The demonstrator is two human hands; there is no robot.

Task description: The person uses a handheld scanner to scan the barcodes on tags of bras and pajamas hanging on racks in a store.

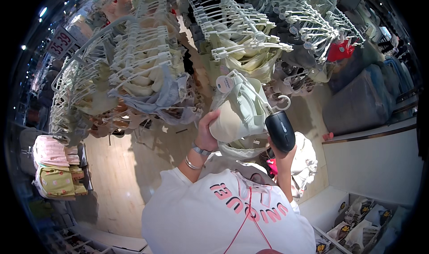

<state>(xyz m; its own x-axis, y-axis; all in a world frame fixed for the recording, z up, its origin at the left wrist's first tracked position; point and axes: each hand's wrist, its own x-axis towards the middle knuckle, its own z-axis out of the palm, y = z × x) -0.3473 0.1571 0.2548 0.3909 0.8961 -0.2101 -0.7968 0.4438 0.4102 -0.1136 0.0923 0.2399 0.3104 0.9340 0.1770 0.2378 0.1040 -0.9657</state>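
Note:
Before my chest, a pale mint padded bra (246,103) hangs from a white plastic clip hanger (249,91), with a round paper tag (224,84) near its top. My left hand (207,131) grips the bra's cup from the left side. In my right hand (283,155) is a rounded black handheld device (281,131) bearing small writing. Its upper end lies against the hanger, close to the hook (284,102). Pale lace fabric (243,150) shows below the cups. The fingers of my right hand are partly hidden behind the device.
Racks of bras on white hangers stand ahead, at the left (140,59) and centre (241,29). Folded pink garments (50,151) hang at far left. A large grey wrapped bundle (360,99) sits on a white ledge (372,133) at right. Bins of bras (358,220) lie lower right.

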